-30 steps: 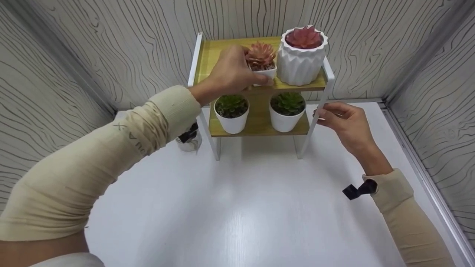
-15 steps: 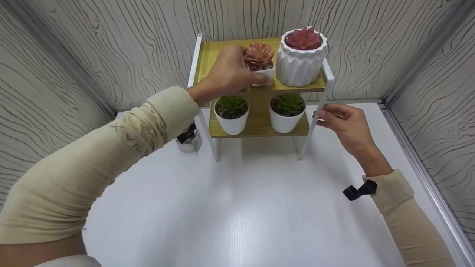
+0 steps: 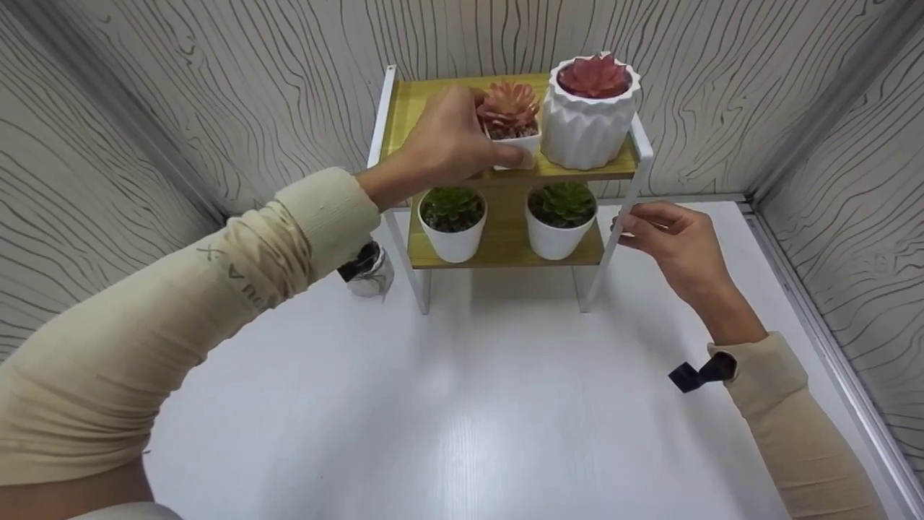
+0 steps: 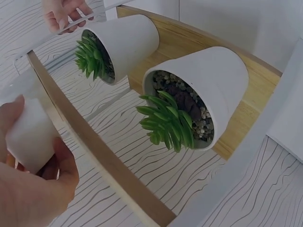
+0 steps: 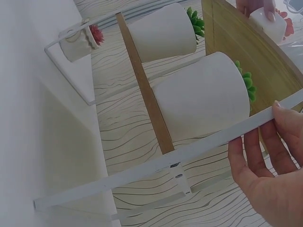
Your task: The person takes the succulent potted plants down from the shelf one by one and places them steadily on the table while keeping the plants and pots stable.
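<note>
At the front of the upper board of a two-tier plant shelf (image 3: 411, 108), my left hand (image 3: 447, 141) holds a small white square pot with a pink succulent (image 3: 510, 108), thumb across its front and fingers behind. The pot's white side (image 4: 32, 137) shows between thumb and fingers in the left wrist view. Just right of it stands a ribbed white pot (image 3: 588, 130) with a red succulent. My right hand (image 3: 682, 249) grips the shelf's white front-right leg (image 5: 203, 145), thumb on one side and fingers on the other.
On the lower board stand two round white pots with green succulents, one left (image 3: 453, 235) and one right (image 3: 559, 231). Left of the shelf, a small pot (image 3: 370, 278) rests on the white table (image 3: 462, 404). Wood-patterned panels (image 3: 303, 87) enclose the back and sides.
My left forearm has dropped slightly toward the lower left while the hand keeps hold of the pink succulent's pot. My right hand stays on the shelf leg.
</note>
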{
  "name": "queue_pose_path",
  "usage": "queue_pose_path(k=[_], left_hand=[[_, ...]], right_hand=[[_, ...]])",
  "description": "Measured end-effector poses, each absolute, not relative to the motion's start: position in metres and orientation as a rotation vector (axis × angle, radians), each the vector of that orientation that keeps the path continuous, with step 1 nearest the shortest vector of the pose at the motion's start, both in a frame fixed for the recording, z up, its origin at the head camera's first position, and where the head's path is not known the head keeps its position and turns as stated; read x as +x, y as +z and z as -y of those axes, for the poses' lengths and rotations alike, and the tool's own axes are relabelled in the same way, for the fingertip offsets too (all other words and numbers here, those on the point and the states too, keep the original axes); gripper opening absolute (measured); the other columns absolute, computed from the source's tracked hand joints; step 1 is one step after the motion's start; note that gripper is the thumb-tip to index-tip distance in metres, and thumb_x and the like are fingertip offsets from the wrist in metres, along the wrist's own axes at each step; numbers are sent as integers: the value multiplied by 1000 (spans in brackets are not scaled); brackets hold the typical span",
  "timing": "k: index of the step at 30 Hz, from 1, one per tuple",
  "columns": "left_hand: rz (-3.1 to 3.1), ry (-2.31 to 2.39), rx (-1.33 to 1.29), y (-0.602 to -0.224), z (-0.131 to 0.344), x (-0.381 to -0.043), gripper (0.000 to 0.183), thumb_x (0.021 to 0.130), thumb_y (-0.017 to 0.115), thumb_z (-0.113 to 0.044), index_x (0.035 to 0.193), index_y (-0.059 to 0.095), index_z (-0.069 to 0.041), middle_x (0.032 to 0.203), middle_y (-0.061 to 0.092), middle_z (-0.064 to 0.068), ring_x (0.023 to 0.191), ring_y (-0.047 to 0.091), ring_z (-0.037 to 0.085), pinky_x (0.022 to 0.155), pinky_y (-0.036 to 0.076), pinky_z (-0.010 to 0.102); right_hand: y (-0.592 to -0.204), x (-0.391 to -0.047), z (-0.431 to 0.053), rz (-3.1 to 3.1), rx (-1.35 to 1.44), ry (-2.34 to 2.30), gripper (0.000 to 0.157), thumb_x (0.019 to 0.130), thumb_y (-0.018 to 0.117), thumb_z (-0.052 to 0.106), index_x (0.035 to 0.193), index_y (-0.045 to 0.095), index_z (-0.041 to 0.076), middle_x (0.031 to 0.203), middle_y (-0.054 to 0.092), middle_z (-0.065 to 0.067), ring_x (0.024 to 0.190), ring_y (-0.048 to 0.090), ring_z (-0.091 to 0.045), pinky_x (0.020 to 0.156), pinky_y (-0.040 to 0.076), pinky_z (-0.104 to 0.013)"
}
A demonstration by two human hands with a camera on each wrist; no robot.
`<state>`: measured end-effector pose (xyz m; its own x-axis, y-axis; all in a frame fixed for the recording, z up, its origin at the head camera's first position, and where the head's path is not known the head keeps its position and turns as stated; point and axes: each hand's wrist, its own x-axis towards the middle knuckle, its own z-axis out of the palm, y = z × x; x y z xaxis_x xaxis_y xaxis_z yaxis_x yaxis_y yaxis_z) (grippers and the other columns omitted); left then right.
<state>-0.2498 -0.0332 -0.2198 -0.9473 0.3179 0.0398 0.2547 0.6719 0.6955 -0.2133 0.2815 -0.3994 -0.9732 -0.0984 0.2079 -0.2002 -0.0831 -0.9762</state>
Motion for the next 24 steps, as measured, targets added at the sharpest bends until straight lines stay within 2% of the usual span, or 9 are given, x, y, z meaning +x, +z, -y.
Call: queue_pose_path(k=[9,17,24], left_hand=[[-2735,1131,567,-216,29,-233,62,77,95,-30,128,68,-8,121,75,3,104,70,12,93,59,23],[-2696,1153,642,-213,28,-218,63,78,95,-28,131,67,-8,124,75,2,106,70,9,94,58,20],[-2670,1167,705,-219,30,-205,64,77,95,-24,131,66,-8,123,75,1,108,70,8,96,57,18]], right_hand=[[-399,-215,-280,2045,334,2270,30,96,75,4,119,69,-15,105,78,-5,100,78,-15,92,63,-30],[-397,-212,-282,2094,311,2238,27,96,75,9,119,73,-7,109,77,-5,103,77,-13,93,63,-28],[-395,-212,-283,2103,297,2221,28,96,76,11,118,73,-6,110,76,-5,104,77,-13,92,62,-27]])
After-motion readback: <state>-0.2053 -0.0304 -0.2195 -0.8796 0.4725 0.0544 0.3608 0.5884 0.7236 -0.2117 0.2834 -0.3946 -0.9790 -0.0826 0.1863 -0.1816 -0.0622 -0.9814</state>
